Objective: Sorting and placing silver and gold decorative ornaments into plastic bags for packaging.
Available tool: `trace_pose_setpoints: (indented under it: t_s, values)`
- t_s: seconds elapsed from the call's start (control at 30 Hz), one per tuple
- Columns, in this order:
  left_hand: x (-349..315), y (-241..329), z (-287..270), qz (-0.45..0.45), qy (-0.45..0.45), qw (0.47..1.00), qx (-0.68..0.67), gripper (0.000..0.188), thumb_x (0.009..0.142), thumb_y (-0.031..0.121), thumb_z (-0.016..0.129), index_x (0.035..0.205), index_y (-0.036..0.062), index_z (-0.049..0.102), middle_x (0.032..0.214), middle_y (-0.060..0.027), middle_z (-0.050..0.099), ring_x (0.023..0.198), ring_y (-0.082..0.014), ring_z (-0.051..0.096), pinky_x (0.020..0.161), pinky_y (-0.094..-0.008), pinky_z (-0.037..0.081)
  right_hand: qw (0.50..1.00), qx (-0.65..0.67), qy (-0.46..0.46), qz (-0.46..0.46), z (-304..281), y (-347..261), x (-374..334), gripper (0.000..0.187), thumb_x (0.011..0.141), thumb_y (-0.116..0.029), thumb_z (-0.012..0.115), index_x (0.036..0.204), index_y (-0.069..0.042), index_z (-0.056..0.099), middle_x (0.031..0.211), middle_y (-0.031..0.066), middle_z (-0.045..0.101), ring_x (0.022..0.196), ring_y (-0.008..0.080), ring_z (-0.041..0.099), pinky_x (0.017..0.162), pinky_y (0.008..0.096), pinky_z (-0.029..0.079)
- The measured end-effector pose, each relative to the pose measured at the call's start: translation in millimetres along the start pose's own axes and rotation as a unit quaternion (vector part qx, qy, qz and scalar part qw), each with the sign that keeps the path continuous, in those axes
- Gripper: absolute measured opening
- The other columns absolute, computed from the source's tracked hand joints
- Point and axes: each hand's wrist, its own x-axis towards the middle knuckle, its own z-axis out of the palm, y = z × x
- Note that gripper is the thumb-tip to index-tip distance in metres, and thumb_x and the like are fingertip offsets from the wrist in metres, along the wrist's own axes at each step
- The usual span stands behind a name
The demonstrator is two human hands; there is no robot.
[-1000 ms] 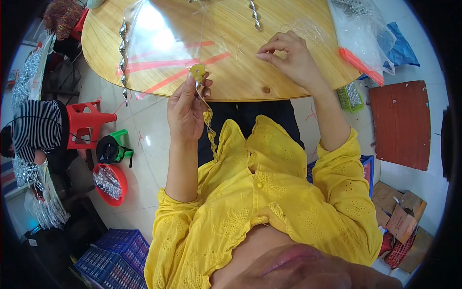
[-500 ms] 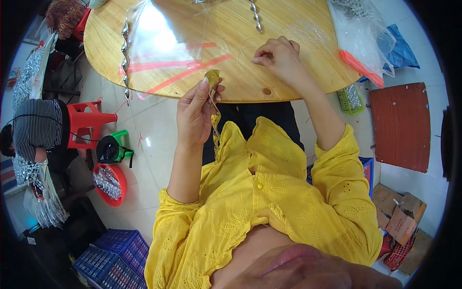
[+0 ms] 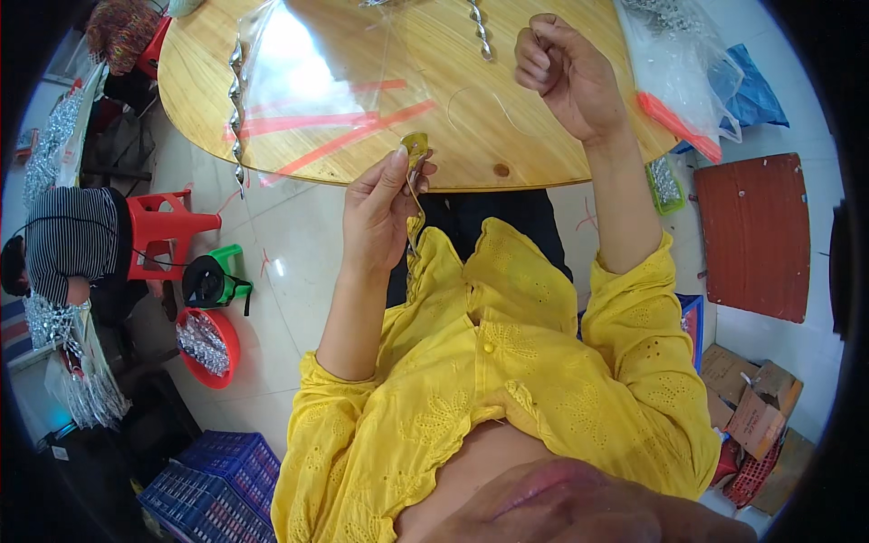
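Between the thumb and fingers of my left hand [image 3: 385,204], at the table's near edge, is a shiny twisted metallic strip [image 3: 415,147]. Its flat end sticks up past my thumb, and the rest hangs down in front of the yellow shirt. My right hand [image 3: 575,77] is raised over the right part of the table, its fingers curled closed; what they hold, if anything, is hidden. A thin clear thread [image 3: 482,89] curves across the wood between my hands. Another twisted silver strip [image 3: 480,32] lies at the far side.
Clear plastic bags with red bands [image 3: 317,118] cover the left of the wooden table [image 3: 199,100], beside a long silver twist [image 3: 235,100]. A plastic bag [image 3: 674,72] lies at the right edge. Left on the floor are a red stool [image 3: 167,231] and a seated person [image 3: 72,235].
My right hand has lifted up and to the right, away from the tabletop. My left hand has shifted slightly right, still gripping the metallic strip.
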Motion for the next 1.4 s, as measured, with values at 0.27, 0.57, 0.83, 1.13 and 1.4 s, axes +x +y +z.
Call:
trace_pose_setpoints:
  t_s: [0.27, 0.57, 0.83, 1.13, 1.4]
  values:
    - [2.8, -1.5, -4.1, 0.006, -0.007, 1.000, 0.007, 0.027, 0.082, 0.020, 0.052, 0.095, -0.0036, 0.056, 0.080, -0.0095, 0.059, 0.065, -0.0090, 0.049, 0.048, -0.0159, 0.036, 0.927, -0.342, 0.143, 0.063, 70.2, 20.8, -18.9, 0.022, 0.084, -0.018, 0.047, 0.096, 0.000, 0.053, 0.080, 0.0036, 0.060, 0.064, 0.0023, 0.045, 0.058, 0.0142, 0.032]
    - [3.7, -1.1, -0.2, 0.017, -0.012, 1.000, 0.013, 0.028, 0.082, 0.019, 0.051, 0.097, -0.0042, 0.055, 0.082, -0.0099, 0.058, 0.067, -0.0099, 0.049, 0.049, -0.0160, 0.036, 0.909, -0.324, 0.260, 0.044, 96.2, 38.9, -37.5, 0.010, 0.080, -0.008, 0.053, 0.086, -0.001, 0.052, 0.078, 0.0064, 0.062, 0.068, 0.0059, 0.055, 0.051, 0.0171, 0.039]
    - [1.3, 0.9, 2.5, 0.011, -0.008, 1.000, 0.018, 0.028, 0.083, 0.019, 0.051, 0.096, -0.0046, 0.055, 0.083, -0.0099, 0.058, 0.069, -0.0110, 0.049, 0.056, -0.0180, 0.037, 0.926, -0.264, 0.268, 0.026, 94.5, 43.4, -41.0, 0.024, 0.080, -0.009, 0.053, 0.102, 0.000, 0.052, 0.077, 0.0051, 0.061, 0.065, 0.0045, 0.051, 0.055, 0.0153, 0.037]
    - [2.0, 0.1, -2.9, 0.020, -0.006, 1.000, 0.001, 0.027, 0.083, 0.019, 0.050, 0.095, -0.0048, 0.056, 0.083, -0.0105, 0.058, 0.068, -0.0112, 0.050, 0.057, -0.0184, 0.038, 0.952, -0.246, 0.177, 0.045, 82.6, 46.8, -36.8, 0.042, 0.082, -0.007, 0.048, 0.121, -0.004, 0.033, 0.086, 0.0047, 0.059, 0.061, 0.0024, 0.041, 0.057, 0.0162, 0.035]
    - [0.0, 2.3, -4.8, 0.028, 0.002, 0.999, -0.017, 0.026, 0.083, 0.017, 0.050, 0.095, -0.0051, 0.055, 0.085, -0.0108, 0.058, 0.070, -0.0121, 0.051, 0.062, -0.0206, 0.040, 0.892, -0.374, 0.224, 0.122, 74.3, 47.4, -39.4, 0.033, 0.076, -0.004, 0.056, 0.106, -0.005, 0.044, 0.073, 0.0008, 0.059, 0.052, 0.0031, 0.038, 0.049, 0.0166, 0.035]
